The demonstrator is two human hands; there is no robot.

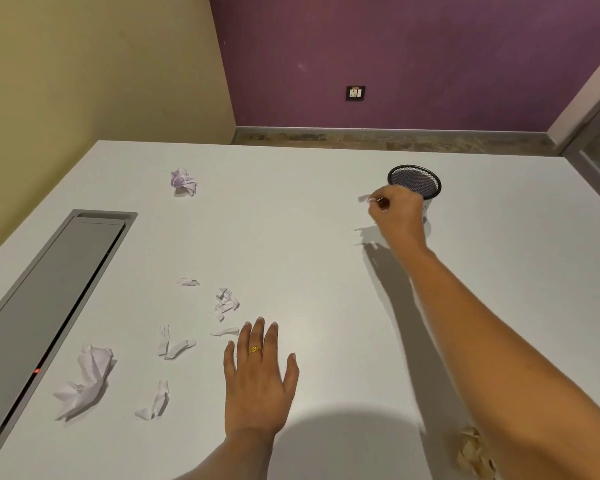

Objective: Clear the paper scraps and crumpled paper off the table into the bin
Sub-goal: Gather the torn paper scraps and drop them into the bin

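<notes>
Pinching a small paper scrap (364,199) between thumb and fingertips, the right grip (397,216) hangs above the tabletop (309,220), close against the near side of the black mesh bin (414,167). The left grip (258,386) lies flat with fingers straight, holding nothing, just beside the loose scraps (226,303). A far crumpled ball (184,181), a near-left crumpled sheet (84,379) and a crumpled wad (473,452) by the right forearm lie on the tabletop.
</notes>
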